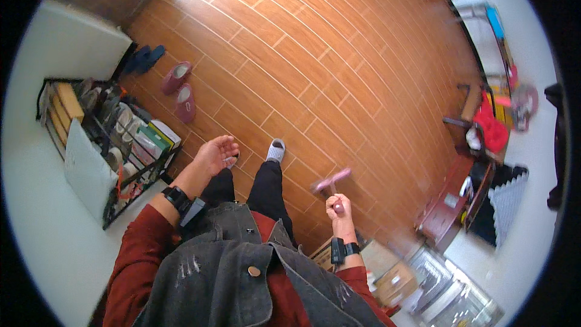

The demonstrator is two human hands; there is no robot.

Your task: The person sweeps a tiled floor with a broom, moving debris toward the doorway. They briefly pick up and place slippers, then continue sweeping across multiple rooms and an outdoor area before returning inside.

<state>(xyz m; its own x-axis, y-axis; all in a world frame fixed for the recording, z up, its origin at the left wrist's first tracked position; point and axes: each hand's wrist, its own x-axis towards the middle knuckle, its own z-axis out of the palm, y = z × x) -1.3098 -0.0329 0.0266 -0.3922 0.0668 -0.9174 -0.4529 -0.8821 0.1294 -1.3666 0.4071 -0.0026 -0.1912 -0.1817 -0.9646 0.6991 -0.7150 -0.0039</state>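
Observation:
My right hand (339, 207) is closed around the handle of a pink T-shaped tool (334, 180), which looks like a small hammer. Its crosspiece sticks out beyond my fist, over the floor and slightly blurred. The butt of the handle shows at the near side of the fist. On the left, my left hand (216, 155) is held out with nothing in it, the fingers apart and loosely bent. It is nearest to the black rack, above my leg. Both wrists wear black straps with small dark devices.
A black rack (112, 206) full of boxes and odds and ends stands at the left by a white wall. Pink slippers (186, 103) and blue slippers (145, 59) lie beyond it. Cardboard boxes (396, 284) are at the lower right, and a dark red cabinet (445, 209) stands farther right.

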